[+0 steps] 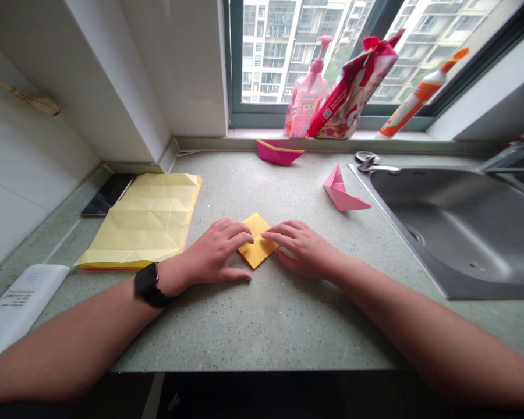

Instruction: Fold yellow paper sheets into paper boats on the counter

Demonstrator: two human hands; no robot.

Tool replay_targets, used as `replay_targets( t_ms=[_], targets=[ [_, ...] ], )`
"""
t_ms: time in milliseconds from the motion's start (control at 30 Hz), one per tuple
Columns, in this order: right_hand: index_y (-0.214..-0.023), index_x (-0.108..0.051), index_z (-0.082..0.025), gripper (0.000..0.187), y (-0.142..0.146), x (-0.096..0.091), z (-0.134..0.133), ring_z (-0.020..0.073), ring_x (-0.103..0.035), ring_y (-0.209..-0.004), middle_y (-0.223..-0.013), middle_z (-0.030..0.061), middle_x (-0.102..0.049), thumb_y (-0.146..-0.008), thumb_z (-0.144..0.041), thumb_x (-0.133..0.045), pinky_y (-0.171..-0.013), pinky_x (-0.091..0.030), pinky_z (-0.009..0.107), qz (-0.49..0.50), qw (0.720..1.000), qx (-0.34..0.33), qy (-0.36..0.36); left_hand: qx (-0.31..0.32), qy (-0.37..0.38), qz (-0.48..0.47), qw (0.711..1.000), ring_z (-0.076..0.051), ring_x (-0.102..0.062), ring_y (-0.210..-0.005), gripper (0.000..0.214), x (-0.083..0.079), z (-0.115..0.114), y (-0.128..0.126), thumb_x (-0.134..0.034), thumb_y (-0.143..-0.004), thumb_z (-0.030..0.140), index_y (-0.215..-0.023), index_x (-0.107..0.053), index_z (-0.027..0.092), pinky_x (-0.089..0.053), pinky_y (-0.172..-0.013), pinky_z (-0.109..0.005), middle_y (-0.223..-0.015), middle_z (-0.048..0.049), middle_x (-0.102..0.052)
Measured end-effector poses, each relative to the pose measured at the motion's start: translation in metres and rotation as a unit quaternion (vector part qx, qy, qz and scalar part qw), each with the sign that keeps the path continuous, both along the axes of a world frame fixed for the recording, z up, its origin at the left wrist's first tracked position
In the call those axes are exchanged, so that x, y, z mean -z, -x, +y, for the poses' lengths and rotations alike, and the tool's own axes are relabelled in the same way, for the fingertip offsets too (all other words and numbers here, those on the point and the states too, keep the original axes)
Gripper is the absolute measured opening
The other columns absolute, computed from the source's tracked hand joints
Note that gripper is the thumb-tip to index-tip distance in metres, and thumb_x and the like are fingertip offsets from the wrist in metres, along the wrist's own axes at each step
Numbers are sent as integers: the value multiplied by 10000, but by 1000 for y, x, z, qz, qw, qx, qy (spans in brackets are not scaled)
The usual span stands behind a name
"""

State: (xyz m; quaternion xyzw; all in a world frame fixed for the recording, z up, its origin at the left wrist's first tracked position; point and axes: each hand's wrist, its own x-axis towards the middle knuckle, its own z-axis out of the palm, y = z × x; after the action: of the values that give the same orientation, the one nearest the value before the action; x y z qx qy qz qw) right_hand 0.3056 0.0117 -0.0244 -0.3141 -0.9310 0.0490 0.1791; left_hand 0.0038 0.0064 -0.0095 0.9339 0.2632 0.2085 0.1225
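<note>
A small orange-yellow folded paper square (pixel 255 256) lies flat on the speckled counter, one corner toward me. My left hand (pixel 220 250), with a black watch on its wrist, rests at the paper's left side; its fingertips touch the surface and the thumb is spread away on the counter. From the right, my right hand (pixel 303 247) reaches over the paper's edge with extended fingers, the index fingertip near the middle. Neither hand grips the paper. Farther back stand a magenta paper boat (pixel 280 155) and a pink folded paper boat (pixel 344 192).
Creased yellow paper sheets (pixel 146 215) lie in a stack at left, partly over a dark phone (pixel 107 195). A white device (pixel 24 302) is nearer me. The steel sink (pixel 458 209) is at right. A pump bottle (pixel 305 99), red bag (pixel 353 87) and orange-white tube (pixel 413 105) stand on the sill.
</note>
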Motion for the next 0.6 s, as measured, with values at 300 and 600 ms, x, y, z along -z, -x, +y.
replay_targets(
  t_ms=[300, 600],
  targets=[
    [-1437, -724, -300, 435, -4, 1, 3, 310, -735, -1185, -1316, 92, -813, -1003, -280, -746, -1061, -572, 533, 9, 1000, 13, -11, -21, 6, 8, 1000, -297, -716, -1147, 262, 0, 6, 0, -678, -1089, 421, -1251, -735, 222, -563, -1039, -473, -1261, -124, -770],
    [-1180, -775, -297, 157, 2, -1, 5, 265, -765, -1064, -1194, 47, -843, -1075, -264, -663, -959, -579, 459, 7, 999, 17, -27, -28, 10, -39, 999, -254, -746, -1054, 300, 0, 7, -3, -568, -1160, 443, -1174, -765, 217, -576, -961, -415, -1148, -91, -803]
  ],
)
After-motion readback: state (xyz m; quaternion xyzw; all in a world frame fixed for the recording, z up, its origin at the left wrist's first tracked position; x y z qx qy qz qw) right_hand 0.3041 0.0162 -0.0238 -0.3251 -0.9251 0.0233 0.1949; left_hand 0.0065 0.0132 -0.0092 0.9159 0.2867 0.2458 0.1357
